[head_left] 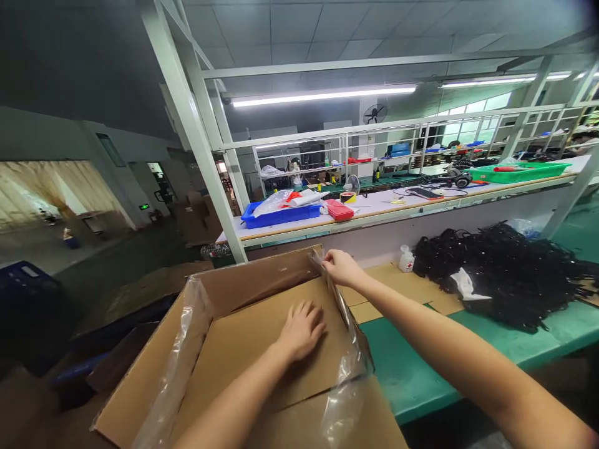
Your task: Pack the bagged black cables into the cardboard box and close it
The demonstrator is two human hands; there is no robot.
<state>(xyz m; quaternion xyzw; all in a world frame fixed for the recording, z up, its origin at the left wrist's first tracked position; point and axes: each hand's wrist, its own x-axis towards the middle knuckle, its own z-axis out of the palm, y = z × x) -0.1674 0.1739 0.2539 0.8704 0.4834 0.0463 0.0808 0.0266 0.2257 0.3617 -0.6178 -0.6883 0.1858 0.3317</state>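
1. Head view, box [266,274]: open, brown, at the near left end of the green bench [421,380]; what bore it could not be told. Clear film [345,369] hung over its side walls, probably as a liner kept over the rim.
2. Head view, left hand [303,329]: palm down, fingers moderately spread, on the cardboard sheet [248,337] inside the box, gripping nothing; likely there to keep the sheet flat.
3. Head view, right hand [344,268]: fingers closed narrowly on the film at the far right corner (the exact pinch was hard to make out), seemingly to control its edge.
4. Head view, surroundings: white bottle [407,259] beside a black heap [505,271], both beyond the right forearm; blue tray [283,215] on the shelf [374,211] above.
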